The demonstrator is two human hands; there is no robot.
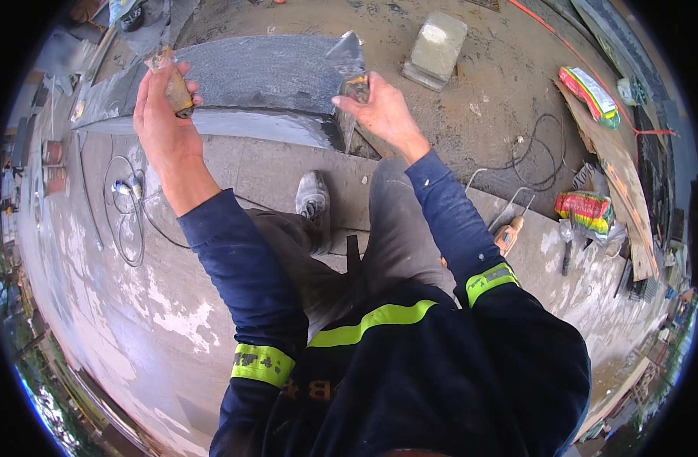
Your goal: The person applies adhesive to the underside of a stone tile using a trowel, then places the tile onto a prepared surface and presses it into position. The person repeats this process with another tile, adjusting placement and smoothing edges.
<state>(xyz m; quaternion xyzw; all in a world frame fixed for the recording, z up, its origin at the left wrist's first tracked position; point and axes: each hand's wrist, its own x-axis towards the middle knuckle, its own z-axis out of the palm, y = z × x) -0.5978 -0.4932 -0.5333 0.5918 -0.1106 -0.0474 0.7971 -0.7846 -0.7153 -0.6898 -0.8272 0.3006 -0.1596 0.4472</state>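
Observation:
My left hand [160, 114] grips the wooden handle of a small tool [174, 85], held above the near edge of a long dark grey stone slab [265, 72]. My right hand [381, 113] holds a metal trowel [349, 57] by its handle, blade pointing up over the right end of the slab. A thin strip runs down from that hand along the slab's cut end. Both arms wear dark blue sleeves with yellow reflective bands. My grey shoe [313, 202] rests on the concrete ledge below the slab.
A pale concrete block [437, 47] lies beyond the slab on dirty ground. Cables [124, 206] coil at left and a cable loop [543, 152] at right. An orange power tool [507, 234], a hammer [565, 244] and colourful sacks [585, 209] lie at right.

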